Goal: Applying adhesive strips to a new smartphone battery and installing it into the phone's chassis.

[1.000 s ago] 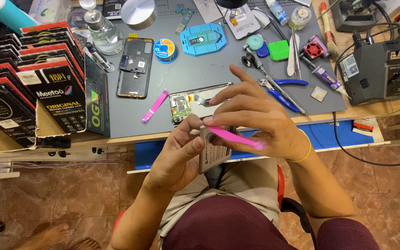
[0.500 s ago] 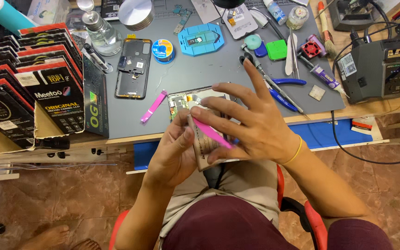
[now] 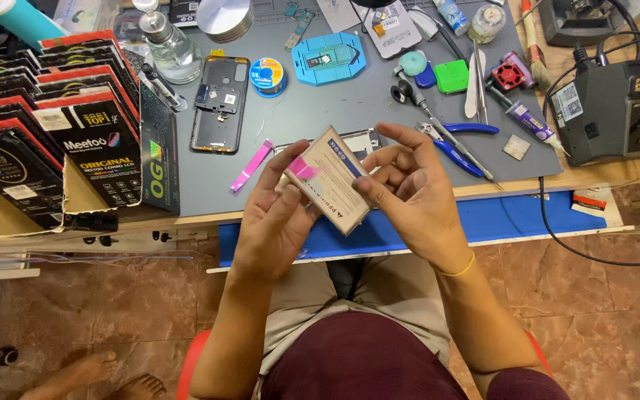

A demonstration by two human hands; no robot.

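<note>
Compared with half a second ago, the flat cream-coloured battery (image 3: 332, 180) now shows its broad face to the camera, and the pink strip (image 3: 301, 168) that stood out across the hands lies folded on its upper left corner. Both hands have risen a little toward the desk edge.

It is held in the air above the person's lap, just in front of the grey work mat (image 3: 350, 104). Its long axis runs diagonally, from the upper left down to the lower right, and the end with the strip points up and left, toward the mat.

From the left hand (image 3: 279, 215) the battery lies to the right, with the thumb pressing on the strip. The right hand (image 3: 409, 196) closes thumb and fingers on the right long edge. Both hands touch it; the left one is nearer to the strip.

Further out, on the mat, lie a black phone back frame (image 3: 220, 104), a loose pink strip (image 3: 252, 166) and blue-handled pliers (image 3: 457, 144). At the left stand black product boxes (image 3: 53, 141).
</note>
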